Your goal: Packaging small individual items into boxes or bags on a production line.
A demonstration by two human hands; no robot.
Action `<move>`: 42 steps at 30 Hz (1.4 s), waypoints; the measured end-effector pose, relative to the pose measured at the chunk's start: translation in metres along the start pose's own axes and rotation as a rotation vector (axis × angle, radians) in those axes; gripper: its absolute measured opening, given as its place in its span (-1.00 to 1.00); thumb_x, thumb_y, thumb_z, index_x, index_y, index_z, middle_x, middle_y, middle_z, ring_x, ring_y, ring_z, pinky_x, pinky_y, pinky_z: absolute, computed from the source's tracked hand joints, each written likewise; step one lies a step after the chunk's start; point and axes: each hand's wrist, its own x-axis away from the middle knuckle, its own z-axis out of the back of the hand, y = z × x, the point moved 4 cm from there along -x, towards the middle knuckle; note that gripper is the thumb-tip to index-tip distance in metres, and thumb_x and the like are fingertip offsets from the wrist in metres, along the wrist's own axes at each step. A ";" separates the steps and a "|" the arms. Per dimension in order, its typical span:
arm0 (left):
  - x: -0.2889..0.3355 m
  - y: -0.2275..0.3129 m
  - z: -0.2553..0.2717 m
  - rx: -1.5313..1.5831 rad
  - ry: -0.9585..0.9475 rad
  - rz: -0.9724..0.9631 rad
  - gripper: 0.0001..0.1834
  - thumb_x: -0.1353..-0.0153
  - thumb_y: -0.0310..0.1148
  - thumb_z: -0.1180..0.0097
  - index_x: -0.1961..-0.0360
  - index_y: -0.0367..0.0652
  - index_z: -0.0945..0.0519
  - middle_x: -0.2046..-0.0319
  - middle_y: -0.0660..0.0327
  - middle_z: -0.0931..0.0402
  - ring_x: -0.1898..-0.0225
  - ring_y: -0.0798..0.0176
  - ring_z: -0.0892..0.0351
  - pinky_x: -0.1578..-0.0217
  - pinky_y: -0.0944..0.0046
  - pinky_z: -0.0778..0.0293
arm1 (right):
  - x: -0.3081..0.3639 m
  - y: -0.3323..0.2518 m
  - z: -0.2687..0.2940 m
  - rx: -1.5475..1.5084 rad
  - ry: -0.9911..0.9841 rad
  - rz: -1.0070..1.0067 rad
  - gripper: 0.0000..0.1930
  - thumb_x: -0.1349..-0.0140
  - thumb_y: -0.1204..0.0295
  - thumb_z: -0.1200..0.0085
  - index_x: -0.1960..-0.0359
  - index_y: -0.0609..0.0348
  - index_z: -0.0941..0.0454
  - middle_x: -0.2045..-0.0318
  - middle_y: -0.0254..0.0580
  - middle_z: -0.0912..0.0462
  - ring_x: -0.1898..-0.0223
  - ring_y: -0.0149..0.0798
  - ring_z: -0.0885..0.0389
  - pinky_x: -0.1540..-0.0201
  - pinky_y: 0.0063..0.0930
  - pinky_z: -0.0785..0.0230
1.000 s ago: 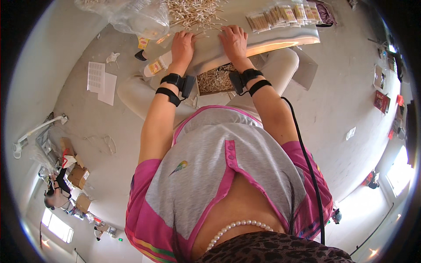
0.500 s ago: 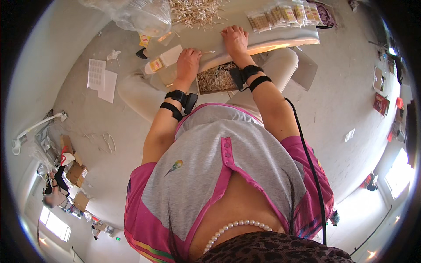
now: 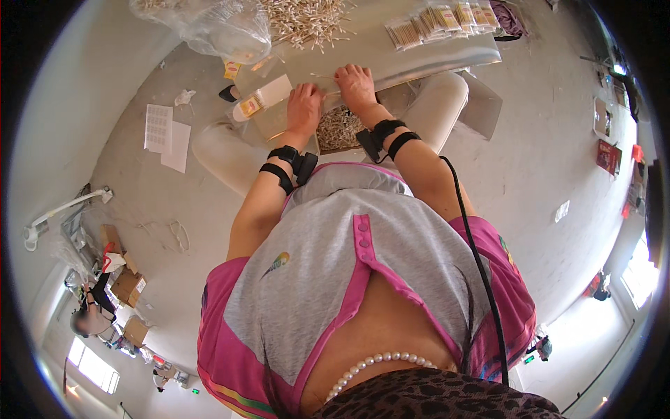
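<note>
My two hands are close together at the near edge of the table. The left hand (image 3: 306, 109) has its fingers curled; whatever it may hold is hidden. Just beyond it, my right hand (image 3: 356, 89) is closed, and a thin cotton swab (image 3: 320, 75) sticks out leftward from its fingertips. Below the table edge, between my knees, a box (image 3: 322, 143) holds many loose cotton swabs (image 3: 340, 126). Left of my left hand lie a white card (image 3: 276, 90) and a small yellow-and-white packet (image 3: 249, 106).
A heap of cotton swabs (image 3: 307, 21) covers the far part of the table (image 3: 363, 49), beside a clear plastic bag (image 3: 223, 31). Several filled swab packs (image 3: 440, 22) lie in a row at the far right. An open carton (image 3: 481, 108) stands right of my knee.
My right hand has moved left and nearer, closer to my left hand. The swab that stuck out from my left hand no longer shows there; one now extends from my right hand.
</note>
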 end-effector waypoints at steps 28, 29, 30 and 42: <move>0.003 -0.017 0.004 0.023 -0.011 0.075 -0.72 -0.19 -0.29 -0.30 0.09 -0.07 -0.58 0.13 0.16 -0.53 0.03 -0.01 -0.52 0.02 0.01 -0.46 | -0.021 0.027 0.019 -0.146 0.014 -0.007 -0.91 -0.33 0.34 -0.15 0.20 0.00 -0.62 0.22 -0.23 -0.63 0.01 -0.07 -0.58 -0.04 -0.09 -0.30; 0.000 -0.016 0.005 0.036 0.004 0.114 -0.62 -0.17 -0.28 -0.33 0.00 -0.07 -0.54 0.07 0.12 -0.50 -0.01 -0.03 -0.50 -0.01 0.00 -0.45 | -0.022 0.026 0.019 -0.146 0.013 -0.005 -0.91 -0.33 0.34 -0.15 0.20 0.00 -0.62 0.22 -0.23 -0.63 0.01 -0.07 -0.58 -0.04 -0.09 -0.30; -0.002 -0.014 0.006 0.049 0.020 0.154 -0.52 -0.15 -0.28 -0.35 -0.09 -0.08 -0.50 0.01 0.09 -0.47 -0.05 -0.05 -0.48 -0.04 -0.02 -0.44 | -0.022 0.026 0.019 -0.128 -0.009 -0.004 -0.90 -0.32 0.36 -0.10 0.20 -0.01 -0.62 0.21 -0.23 -0.63 0.00 -0.07 -0.58 -0.06 -0.10 -0.30; -0.013 -0.015 -0.002 0.093 0.021 0.186 -0.49 -0.09 -0.27 -0.40 -0.08 -0.11 -0.56 -0.03 0.04 -0.43 -0.09 -0.10 -0.44 -0.12 -0.04 -0.41 | -0.033 0.014 0.020 -0.212 0.008 0.084 -0.88 -0.31 0.35 -0.08 0.20 -0.02 -0.62 0.19 -0.26 -0.63 0.03 -0.08 -0.60 -0.02 -0.07 -0.36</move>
